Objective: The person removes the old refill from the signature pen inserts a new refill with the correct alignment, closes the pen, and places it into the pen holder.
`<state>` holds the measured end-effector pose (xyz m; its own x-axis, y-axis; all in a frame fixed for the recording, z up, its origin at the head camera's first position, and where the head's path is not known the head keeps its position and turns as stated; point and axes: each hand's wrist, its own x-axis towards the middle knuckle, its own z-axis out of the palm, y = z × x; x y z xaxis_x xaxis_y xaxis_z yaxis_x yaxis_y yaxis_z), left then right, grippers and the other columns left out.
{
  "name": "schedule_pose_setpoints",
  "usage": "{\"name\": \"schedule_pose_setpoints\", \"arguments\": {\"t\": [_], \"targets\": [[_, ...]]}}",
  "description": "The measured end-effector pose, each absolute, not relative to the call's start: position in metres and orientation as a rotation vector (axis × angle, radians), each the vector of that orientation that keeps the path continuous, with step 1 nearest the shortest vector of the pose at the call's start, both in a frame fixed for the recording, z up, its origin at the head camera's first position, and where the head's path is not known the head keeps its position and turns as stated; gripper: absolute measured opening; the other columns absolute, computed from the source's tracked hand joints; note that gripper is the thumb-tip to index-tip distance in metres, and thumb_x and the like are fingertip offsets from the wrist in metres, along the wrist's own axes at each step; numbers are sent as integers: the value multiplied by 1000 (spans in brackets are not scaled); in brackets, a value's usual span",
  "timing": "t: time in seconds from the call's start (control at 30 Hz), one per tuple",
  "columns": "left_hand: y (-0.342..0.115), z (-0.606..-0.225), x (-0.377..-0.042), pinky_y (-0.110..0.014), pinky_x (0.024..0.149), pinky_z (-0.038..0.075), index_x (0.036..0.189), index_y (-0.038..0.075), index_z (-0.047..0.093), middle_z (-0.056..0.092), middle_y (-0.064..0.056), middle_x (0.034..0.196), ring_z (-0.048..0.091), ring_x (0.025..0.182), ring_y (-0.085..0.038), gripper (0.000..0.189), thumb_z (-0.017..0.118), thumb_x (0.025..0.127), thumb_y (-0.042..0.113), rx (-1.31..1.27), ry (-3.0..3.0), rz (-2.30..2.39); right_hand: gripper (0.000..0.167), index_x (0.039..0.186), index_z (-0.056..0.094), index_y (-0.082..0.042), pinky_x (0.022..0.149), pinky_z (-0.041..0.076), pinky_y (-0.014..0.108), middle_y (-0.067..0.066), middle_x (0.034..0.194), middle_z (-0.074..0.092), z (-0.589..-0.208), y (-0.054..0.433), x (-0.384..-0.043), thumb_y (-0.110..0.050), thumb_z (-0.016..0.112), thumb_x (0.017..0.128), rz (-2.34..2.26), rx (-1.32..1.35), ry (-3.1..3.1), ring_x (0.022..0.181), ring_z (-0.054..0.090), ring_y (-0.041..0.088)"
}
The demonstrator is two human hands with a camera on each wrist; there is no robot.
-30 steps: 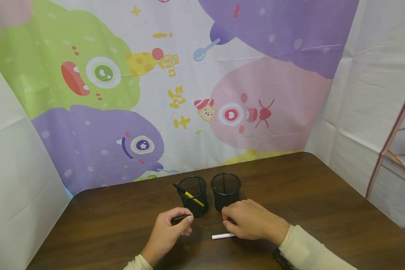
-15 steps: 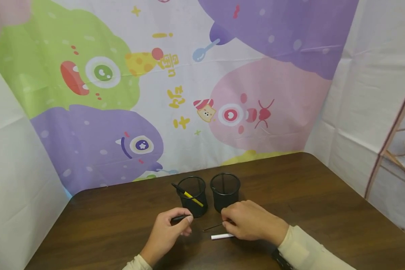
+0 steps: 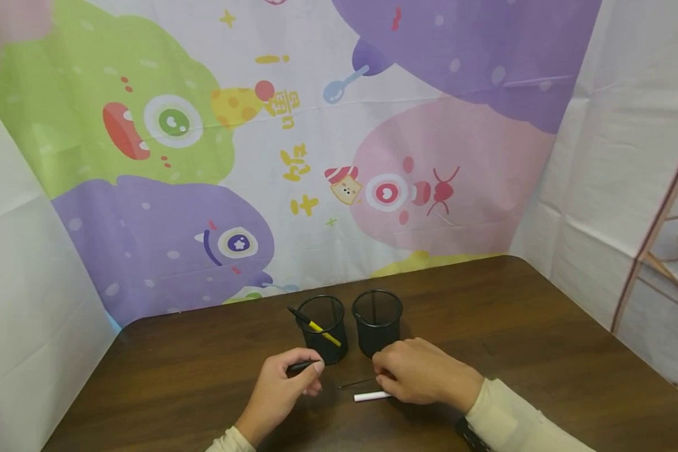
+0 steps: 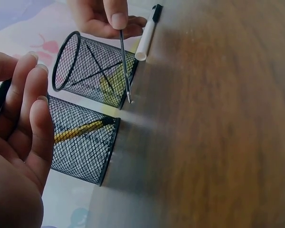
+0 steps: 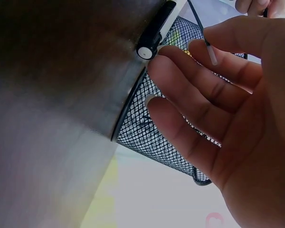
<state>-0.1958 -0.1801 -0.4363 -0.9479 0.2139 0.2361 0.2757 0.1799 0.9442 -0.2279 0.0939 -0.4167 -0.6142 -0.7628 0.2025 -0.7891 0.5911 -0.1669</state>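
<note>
Head view: your left hand (image 3: 285, 384) grips a black pen-like piece (image 3: 299, 366); your right hand (image 3: 424, 370) pinches a thin dark rod (image 3: 356, 383), in front of the mesh cups (image 3: 378, 339), near the white pen (image 3: 371, 396).

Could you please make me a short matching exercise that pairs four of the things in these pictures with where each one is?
Things:
1. Yellow-and-black pen
2. White pen
3. Thin dark rod
4. Black pen-like piece

Places:
A. Pinched in the right hand
B. Lying on the table
C. Held in the left hand
D. Leaning inside a black mesh cup

Right pairs: 1-D, 2-B, 3-A, 4-C.
</note>
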Motion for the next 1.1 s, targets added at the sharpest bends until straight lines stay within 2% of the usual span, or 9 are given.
{"name": "schedule_pose_setpoints", "arguments": {"t": [0.37,0.8,1.0,1.1], "targets": [[-180,-436,-196,-37,62,60,100,-9,68,67,-11,72,69,64,-25,24,72,94,14,-502,-2378,-1917,23,72,55,-26,48,37,21,-19,67,45,-416,95,-227,-20,67,91,346,1316,-2710,57,44,-1],[-179,-436,-196,-36,62,60,101,-8,68,67,-11,71,70,63,-24,23,72,93,14,-485,-2391,-1930,24,72,55,-26,49,38,21,-20,68,46,-417,96,-226,-19,67,91,351,1316,-2729,57,44,-1],[-179,-437,-196,-35,61,60,98,-3,70,67,-11,70,69,63,-23,18,73,93,14,-466,-2392,-1926,24,72,55,-25,49,39,21,-19,68,46,-417,95,-226,-19,66,92,342,1315,-2737,56,44,-1],[-179,-437,-195,-35,61,60,99,-5,69,67,-11,70,69,62,-22,21,73,93,15,-461,-2397,-1925,24,72,55,-25,49,39,21,-19,68,46,-417,95,-226,-19,66,92,338,1317,-2739,56,44,-1]]}}
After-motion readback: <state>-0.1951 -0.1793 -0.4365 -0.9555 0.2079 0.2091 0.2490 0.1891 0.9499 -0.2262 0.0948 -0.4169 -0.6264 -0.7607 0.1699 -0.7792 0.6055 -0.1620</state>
